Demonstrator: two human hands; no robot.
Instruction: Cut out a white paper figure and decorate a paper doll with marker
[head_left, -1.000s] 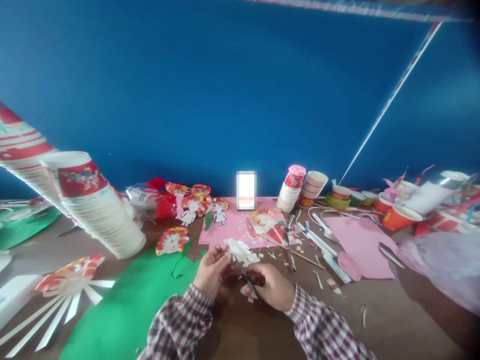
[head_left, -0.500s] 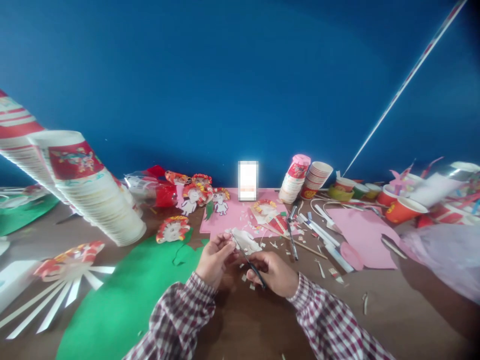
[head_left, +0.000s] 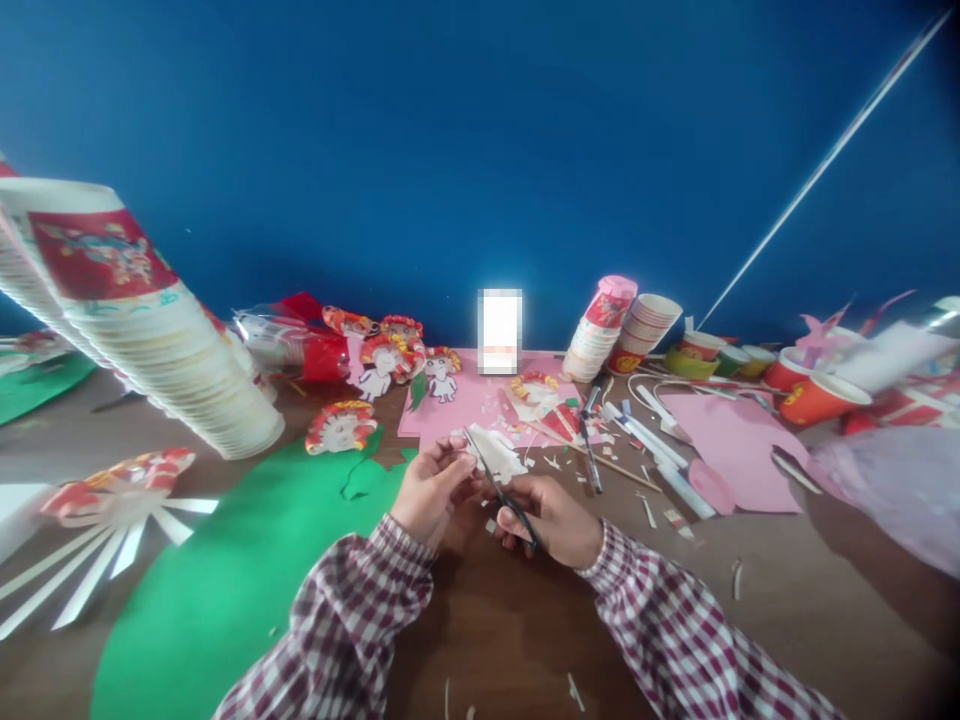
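My left hand (head_left: 433, 487) is closed in a pinch at the left end of a white paper piece (head_left: 499, 455) with an uneven cut edge. My right hand (head_left: 556, 520) grips dark-handled scissors (head_left: 517, 507), fingers wrapped round the handles. The scissor blades point up and left, crossing in front of the paper close to my left fingertips. How far the blades are apart is hard to make out. Just beyond the hands lies a pink sheet (head_left: 420, 425) strewn with small paper scraps.
A tall stack of paper cups (head_left: 180, 350) leans at left, beside green paper (head_left: 217, 560) and a strip-cut cup (head_left: 124, 500). Paper figures (head_left: 379, 365) stand behind. Shorter cup stacks (head_left: 600, 325), a pen (head_left: 590, 450), pink paper (head_left: 739, 450) and orange cups (head_left: 821, 400) are at right.
The view has tilted slightly, so the table things sit higher in the picture. Both hands keep nearly the same pose, with the scissors still beside the paper.
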